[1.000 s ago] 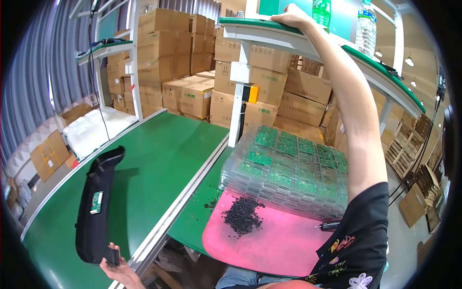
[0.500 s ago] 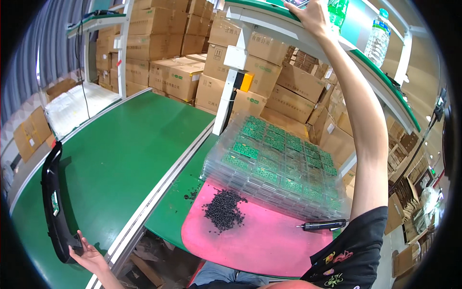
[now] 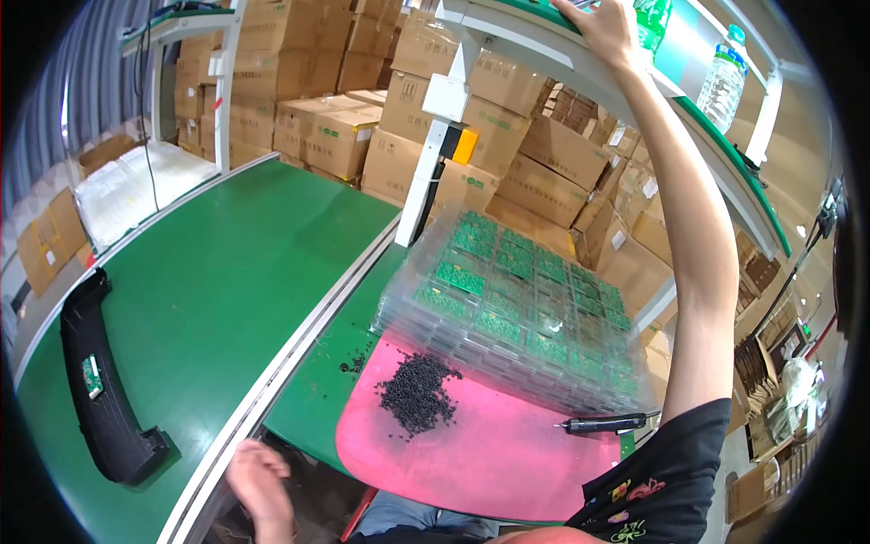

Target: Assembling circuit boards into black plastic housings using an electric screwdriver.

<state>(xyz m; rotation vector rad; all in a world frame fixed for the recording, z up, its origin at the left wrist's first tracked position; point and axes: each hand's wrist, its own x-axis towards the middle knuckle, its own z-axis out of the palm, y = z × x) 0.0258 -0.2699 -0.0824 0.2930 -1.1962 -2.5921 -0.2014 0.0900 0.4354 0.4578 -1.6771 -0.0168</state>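
My right hand is stretched up to the overhead green shelf; its fingers rest over the shelf's edge and what they hold, if anything, is hidden. My left hand hangs low by the near edge of the green conveyor belt, fingers loose and empty. On the belt to its left lies a long black plastic part carrying a small green board. In front of me a pink mat bears a pile of small black pieces and a black pen-like tool. A stack of clear trays with green circuit boards stands behind the pile.
Stacked cardboard boxes fill the background. Two plastic bottles stand on the overhead shelf. A white post with a white box on it rises beside the trays. More boxes and a wooden pallet sit at the far right.
The view has swung right and down. The black plastic part has slid further left on the belt, and my left hand is off it and now hangs free at the belt's edge.
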